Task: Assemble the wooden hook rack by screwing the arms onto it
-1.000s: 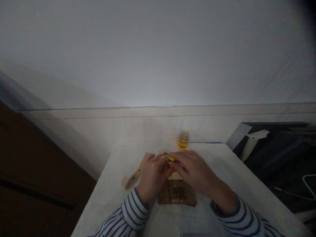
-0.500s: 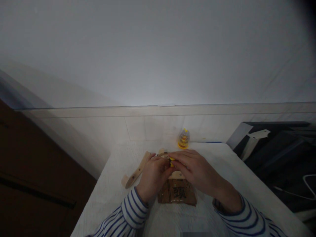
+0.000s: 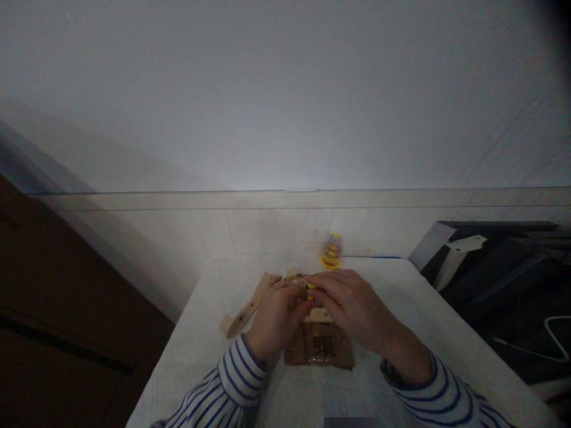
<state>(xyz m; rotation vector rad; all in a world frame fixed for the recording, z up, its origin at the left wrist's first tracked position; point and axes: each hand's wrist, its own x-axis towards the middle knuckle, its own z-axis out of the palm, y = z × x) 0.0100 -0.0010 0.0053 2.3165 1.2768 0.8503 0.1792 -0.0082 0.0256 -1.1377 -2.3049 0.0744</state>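
In the head view my right hand (image 3: 352, 297) reaches in from the right, its thumb and fingers pinched round a small yellow screwdriver (image 3: 311, 290), mostly covered by the fingers. My left hand (image 3: 279, 309) is closed at the same spot, its thumb and forefinger against the wooden piece and the tool; its grip is partly hidden. Between and beneath the hands shows a light wooden piece (image 3: 319, 315) with small holes. Left of my left hand lies a wooden bar (image 3: 243, 318) with dark holes and a block at its end.
A brown packet (image 3: 319, 346) with dark lettering lies just below the hands. At the table's back edge stands a clear domed container (image 3: 332, 251) with a yellow base. Dark panels (image 3: 499, 279) lean at the right of the white-covered table (image 3: 196, 351); the wall is behind.
Both hands stay in the same place, fingers still pinched round the yellow screwdriver, which appears slightly turned. The view has shifted very slightly.
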